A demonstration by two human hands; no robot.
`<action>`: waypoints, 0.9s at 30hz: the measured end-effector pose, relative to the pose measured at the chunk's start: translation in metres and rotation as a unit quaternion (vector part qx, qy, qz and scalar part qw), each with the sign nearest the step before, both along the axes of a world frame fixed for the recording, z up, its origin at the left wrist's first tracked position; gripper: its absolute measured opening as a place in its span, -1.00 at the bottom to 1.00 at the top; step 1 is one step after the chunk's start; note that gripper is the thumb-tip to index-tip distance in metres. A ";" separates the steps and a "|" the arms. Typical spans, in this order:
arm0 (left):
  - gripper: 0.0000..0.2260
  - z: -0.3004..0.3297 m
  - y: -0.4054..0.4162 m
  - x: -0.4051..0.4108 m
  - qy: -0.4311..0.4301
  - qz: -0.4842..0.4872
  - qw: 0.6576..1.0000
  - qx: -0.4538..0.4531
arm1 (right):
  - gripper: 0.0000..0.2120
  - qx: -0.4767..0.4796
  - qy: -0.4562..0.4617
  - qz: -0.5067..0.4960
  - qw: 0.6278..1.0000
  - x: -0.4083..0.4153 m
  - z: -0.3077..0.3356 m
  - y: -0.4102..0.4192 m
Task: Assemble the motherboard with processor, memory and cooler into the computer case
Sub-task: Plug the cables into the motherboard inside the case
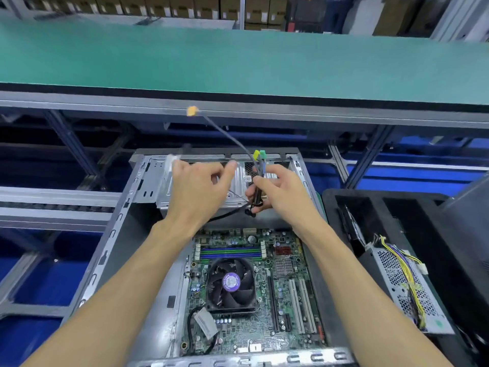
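The computer case (124, 207) sits on a blue desk (53, 282); at three o'clock, a black tray (344, 205) just beside it.

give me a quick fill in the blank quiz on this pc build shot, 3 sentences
1. The right hand grips a bundle of black ____ above the case.
2. The cooler fan sits on the ____, which lies inside the case.
3. The power supply with yellow wires lies to the ____ of the case.

Missing words: cables; motherboard; right
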State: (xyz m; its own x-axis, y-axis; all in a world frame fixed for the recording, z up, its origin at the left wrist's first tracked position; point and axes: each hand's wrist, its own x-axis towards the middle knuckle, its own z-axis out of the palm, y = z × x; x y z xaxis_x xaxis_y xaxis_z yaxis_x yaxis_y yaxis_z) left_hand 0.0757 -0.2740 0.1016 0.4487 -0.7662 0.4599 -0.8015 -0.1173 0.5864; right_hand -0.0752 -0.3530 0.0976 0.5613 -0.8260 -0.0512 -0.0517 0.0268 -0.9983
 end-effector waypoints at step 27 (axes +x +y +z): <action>-0.80 0.031 0.019 -0.018 -0.149 0.080 0.943 -0.287 | -0.71 0.011 -0.026 -0.060 0.998 0.007 0.004 0.006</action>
